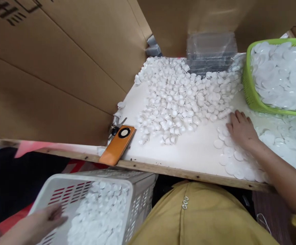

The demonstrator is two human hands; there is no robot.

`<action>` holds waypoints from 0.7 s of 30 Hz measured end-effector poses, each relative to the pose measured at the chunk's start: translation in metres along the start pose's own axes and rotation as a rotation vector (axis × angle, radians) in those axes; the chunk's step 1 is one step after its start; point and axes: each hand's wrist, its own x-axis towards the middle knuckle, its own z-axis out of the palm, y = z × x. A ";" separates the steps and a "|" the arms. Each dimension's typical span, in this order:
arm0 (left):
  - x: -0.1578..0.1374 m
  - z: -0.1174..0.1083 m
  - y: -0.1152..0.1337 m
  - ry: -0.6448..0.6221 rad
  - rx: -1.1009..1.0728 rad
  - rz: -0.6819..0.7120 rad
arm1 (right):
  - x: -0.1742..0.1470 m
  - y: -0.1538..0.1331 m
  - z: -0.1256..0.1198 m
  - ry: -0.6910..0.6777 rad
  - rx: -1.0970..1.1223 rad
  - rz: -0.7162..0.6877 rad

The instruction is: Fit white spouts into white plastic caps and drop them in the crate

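Big sheets of cardboard [61, 68] stand along the left and back of a white counter [193, 153] with a bare wooden front edge. Most of the counter's middle is covered by a wide heap of small white cups [180, 98], piled against a stack of clear plastic trays [210, 51] at the back. At the far right a green basket [249, 92] stands on the counter, filled with flat white discs. Below the counter's front edge, at the lower left, sits a white slotted basket [137, 197], also holding white round pieces. More white discs [233, 163] lie loose on the counter near its front right, spreading on toward the right edge. The right hand [242, 131] lies palm down on these discs, fingers stretched flat and slightly apart, its tips just beside the edge of the cup heap; it pinches nothing. The left hand [44, 219] reaches into the white slotted basket at its near left side, fingers loosely extended over the wall; it is blurred, and I cannot tell whether it holds anything. An orange phone [117, 144] lies at the counter's front left, hanging slightly over the edge, with a small bunch of keys [115, 124] touching its far end.
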 end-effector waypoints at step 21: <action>0.091 0.116 0.377 0.389 0.433 0.952 | -0.050 -0.055 -0.046 0.126 0.423 -0.124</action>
